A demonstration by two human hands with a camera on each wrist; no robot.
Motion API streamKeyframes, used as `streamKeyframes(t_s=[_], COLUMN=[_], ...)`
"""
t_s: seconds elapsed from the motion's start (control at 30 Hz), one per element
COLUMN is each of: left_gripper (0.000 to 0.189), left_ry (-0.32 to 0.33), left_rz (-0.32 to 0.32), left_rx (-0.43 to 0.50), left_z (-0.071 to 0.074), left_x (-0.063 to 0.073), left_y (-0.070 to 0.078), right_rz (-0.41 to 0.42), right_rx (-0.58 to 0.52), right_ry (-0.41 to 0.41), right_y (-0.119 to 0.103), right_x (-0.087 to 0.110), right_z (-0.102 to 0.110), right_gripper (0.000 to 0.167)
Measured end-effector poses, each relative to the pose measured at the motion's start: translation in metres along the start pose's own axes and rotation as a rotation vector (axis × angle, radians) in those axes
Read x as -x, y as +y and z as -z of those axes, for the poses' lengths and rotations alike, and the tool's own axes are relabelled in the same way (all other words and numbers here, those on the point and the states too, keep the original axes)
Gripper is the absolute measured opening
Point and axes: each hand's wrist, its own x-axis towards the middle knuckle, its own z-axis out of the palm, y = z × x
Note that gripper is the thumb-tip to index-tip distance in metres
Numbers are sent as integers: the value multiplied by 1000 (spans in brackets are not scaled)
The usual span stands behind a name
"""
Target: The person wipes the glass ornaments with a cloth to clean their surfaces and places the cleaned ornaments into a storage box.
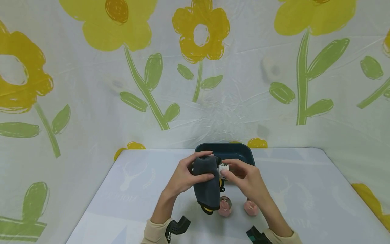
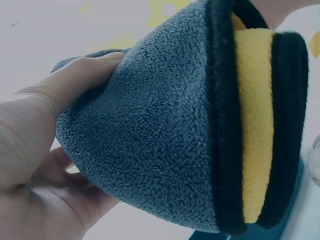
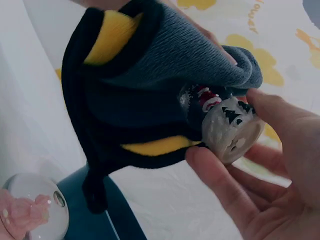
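A grey microfiber cloth (image 1: 207, 184) with yellow inner side and black edging hangs folded from my left hand (image 1: 181, 174). In the left wrist view, the thumb lies over the fold of the cloth (image 2: 160, 115), with fingers beneath. My right hand (image 1: 251, 178) pinches a small snow globe (image 3: 232, 132) by its white base, which has dark tree shapes. Its clear dome, with a red-and-white figure inside, sits against the cloth's fold and is partly covered. Two pink-based snow globes, one (image 1: 224, 206) below the cloth and another (image 1: 251, 207) below my right hand, stand on the table.
Behind the hands, a dark teal tray (image 1: 231, 151) stands at the table's back edge; its near part is hidden. The white table (image 1: 128, 203) meets a flower-printed curtain (image 1: 231, 112) at the back. Black straps (image 1: 179, 226) circle both wrists.
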Motion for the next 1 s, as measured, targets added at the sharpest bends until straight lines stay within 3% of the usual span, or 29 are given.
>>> streamKeyframes(t_s=[0.23,0.5,0.77,1.0], left_gripper=[64,60,57,54], left_ry=[-13,-2,58,58], left_rz=[-24,-36,61,96], left_rx=[-21,-28,-6,49], left_z=[-2,-2,0,3], left_x=[0,1,1,0], left_y=[0,-1,2,1], right_rz=[-115,-131,39,219], right_rx=[-70,-83,-42,-42], right_ry=[-55,-68,-30,-39], right_y=[-1,-1,1,0], right_x=[0,0,0,-1], right_z=[2,2,-1,0], right_gripper=[31,31,37,50])
